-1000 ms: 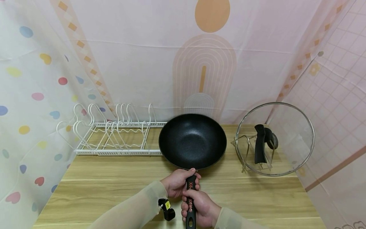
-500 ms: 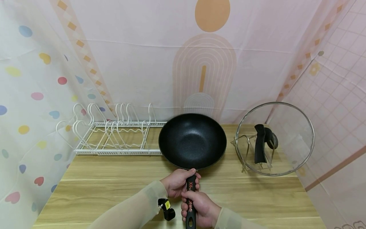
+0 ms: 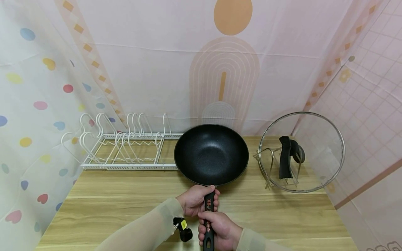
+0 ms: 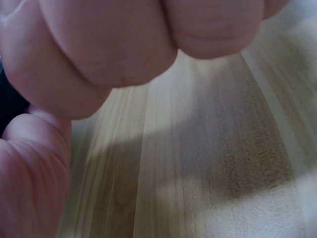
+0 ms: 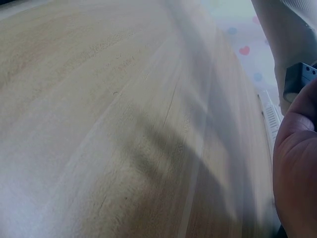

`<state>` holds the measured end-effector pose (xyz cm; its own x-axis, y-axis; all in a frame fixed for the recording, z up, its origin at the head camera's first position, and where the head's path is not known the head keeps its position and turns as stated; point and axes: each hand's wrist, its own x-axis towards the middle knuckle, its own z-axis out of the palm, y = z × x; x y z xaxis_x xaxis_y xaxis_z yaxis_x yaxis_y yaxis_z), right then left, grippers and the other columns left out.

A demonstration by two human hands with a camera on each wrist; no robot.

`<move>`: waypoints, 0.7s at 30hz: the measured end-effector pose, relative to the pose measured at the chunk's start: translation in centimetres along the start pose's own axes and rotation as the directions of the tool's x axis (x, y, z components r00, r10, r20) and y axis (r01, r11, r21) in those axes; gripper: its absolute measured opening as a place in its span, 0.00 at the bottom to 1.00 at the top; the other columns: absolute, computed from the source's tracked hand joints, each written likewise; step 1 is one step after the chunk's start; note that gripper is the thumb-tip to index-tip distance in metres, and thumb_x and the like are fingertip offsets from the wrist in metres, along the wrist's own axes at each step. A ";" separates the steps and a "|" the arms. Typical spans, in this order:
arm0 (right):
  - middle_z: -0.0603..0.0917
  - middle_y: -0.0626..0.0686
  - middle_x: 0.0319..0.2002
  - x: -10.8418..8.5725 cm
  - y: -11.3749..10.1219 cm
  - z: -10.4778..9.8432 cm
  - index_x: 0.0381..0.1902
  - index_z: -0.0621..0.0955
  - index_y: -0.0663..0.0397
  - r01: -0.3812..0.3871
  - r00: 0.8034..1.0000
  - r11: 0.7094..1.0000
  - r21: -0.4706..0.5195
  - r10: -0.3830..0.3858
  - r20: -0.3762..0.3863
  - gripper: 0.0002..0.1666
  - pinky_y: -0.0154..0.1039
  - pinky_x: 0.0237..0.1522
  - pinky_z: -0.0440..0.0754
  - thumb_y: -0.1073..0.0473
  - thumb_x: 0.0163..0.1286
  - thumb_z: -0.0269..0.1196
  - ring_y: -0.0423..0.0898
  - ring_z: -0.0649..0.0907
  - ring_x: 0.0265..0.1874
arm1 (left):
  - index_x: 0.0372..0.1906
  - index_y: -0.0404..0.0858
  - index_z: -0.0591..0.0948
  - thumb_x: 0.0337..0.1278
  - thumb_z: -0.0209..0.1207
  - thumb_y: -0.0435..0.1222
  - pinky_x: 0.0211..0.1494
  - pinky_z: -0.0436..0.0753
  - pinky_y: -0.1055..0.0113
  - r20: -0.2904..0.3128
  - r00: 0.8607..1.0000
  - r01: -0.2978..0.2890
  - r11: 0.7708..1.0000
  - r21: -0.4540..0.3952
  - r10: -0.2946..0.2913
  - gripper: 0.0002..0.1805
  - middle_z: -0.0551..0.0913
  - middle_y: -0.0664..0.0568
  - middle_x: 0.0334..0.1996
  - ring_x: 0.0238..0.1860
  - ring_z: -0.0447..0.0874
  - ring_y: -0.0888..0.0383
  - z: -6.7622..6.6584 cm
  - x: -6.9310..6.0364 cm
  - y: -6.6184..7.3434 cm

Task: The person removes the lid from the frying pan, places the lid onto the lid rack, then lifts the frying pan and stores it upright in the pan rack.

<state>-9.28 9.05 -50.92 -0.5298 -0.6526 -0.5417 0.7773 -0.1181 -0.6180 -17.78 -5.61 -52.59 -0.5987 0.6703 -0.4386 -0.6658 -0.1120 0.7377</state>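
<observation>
Pale printed cloth point(image 3: 150, 80) hangs behind a wood-grained table point(image 3: 150, 195). Over the middle of that table is the pan point(image 3: 211, 153), its dark inside showing and its handle point(image 3: 209, 202) pointing back toward the person. Whether the base rests on the wood or is held just above it cannot be told.

Both hands have hold of the handle. The left hand point(image 3: 196, 200) grips it close to the bowl, thumb laid on top and fingertips showing along the far side. The right hand point(image 3: 221, 225) is wrapped round the lower part, just behind the left, its fingers curled over from beneath.

Compared with half a second ago, very little differs: the right hand has slipped slightly down the handle, and the handle's end has swung a touch to the left. The bowl sits in the same place, so this looks like a small resettling of the grip rather than a carry.

Just left of the pan is the white rack point(image 3: 138, 167), its right end hidden behind the bowl; whether the two touch is unclear. To the right, apart from the pan, the glass lid point(image 3: 302, 153) leans in a wire stand point(image 3: 272, 156), its black knob facing the person. A small black device point(image 3: 183, 230) sits at the left cuff.
</observation>
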 end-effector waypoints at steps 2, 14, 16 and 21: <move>0.73 0.38 0.20 0.0 0.0 0.1 0.27 0.71 0.41 0.002 1.000 1.000 0.010 -0.002 0.004 0.16 0.32 0.37 0.77 0.52 0.80 0.50 0.36 0.75 0.23 | 0.45 0.41 0.76 0.87 0.40 0.44 0.44 0.87 0.69 -0.003 1.000 0.000 1.000 -0.011 0.000 0.16 0.80 0.57 0.31 0.31 0.81 0.64 0.1 0.0 0.0; 0.70 0.38 0.16 0.4 0.4 0.5 0.24 0.69 0.40 0.021 1.000 0.998 0.062 -0.020 -0.008 0.17 0.29 0.30 0.75 0.57 0.76 0.49 0.36 0.72 0.18 | 0.43 0.42 0.75 0.88 0.39 0.44 0.42 0.86 0.71 -0.003 1.000 -0.014 1.000 -0.018 0.014 0.17 0.79 0.61 0.30 0.30 0.79 0.67 0.4 0.0 0.0; 0.70 0.38 0.16 0.4 0.4 0.5 0.24 0.69 0.40 0.025 1.000 0.998 0.064 -0.024 -0.012 0.17 0.29 0.30 0.75 0.57 0.76 0.48 0.36 0.72 0.17 | 0.43 0.42 0.75 0.88 0.39 0.44 0.41 0.86 0.71 -0.003 1.000 -0.015 1.000 -0.017 0.015 0.17 0.79 0.61 0.30 0.30 0.79 0.67 0.5 -0.1 0.0; 0.69 0.38 0.15 0.5 0.5 0.7 0.22 0.68 0.40 0.034 0.999 0.997 0.070 -0.032 -0.034 0.17 0.29 0.28 0.75 0.58 0.74 0.49 0.36 0.72 0.16 | 0.43 0.43 0.75 0.88 0.38 0.44 0.41 0.86 0.72 -0.011 1.000 -0.012 1.000 -0.018 0.012 0.17 0.78 0.61 0.29 0.29 0.79 0.67 0.6 -0.1 0.0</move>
<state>-8.92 8.16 -51.13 -0.5654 -0.6228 -0.5407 0.7807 -0.1925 -0.5945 -17.48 -5.25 -52.22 -0.6115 0.6607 -0.4353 -0.6662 -0.1331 0.7338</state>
